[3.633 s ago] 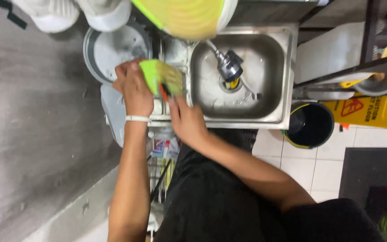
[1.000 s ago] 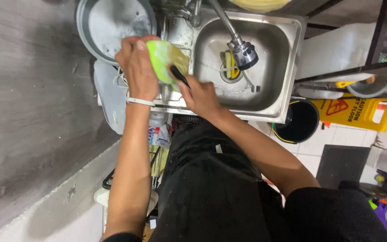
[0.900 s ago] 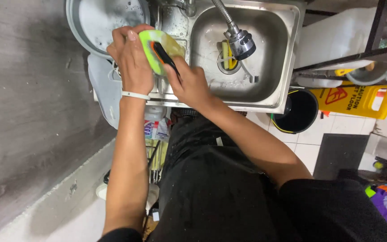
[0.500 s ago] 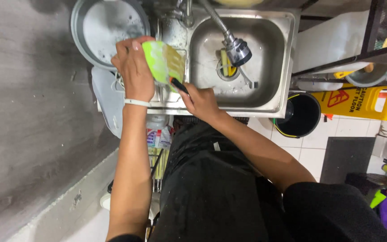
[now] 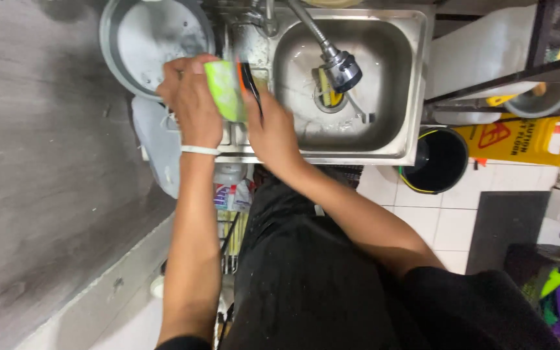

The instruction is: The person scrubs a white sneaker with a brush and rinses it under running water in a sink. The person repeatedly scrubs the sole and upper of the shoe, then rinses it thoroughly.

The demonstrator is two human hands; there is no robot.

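My left hand grips a bright green plastic dish, held on edge over the strip between the round metal basin and the steel sink. My right hand holds a black-handled brush with an orange part, pressed against the dish's inner face. A white band sits on my left wrist. Part of the dish is hidden behind my right hand.
A flexible tap head hangs over the sink drain, where a yellow scrubber lies. A black bucket and a yellow floor sign stand at the right. A grey wall fills the left. A dark metal rack stands upper right.
My right hand has pushed the brush up and across the green dish from its lower edge. My left hand keeps the dish in about the same place.
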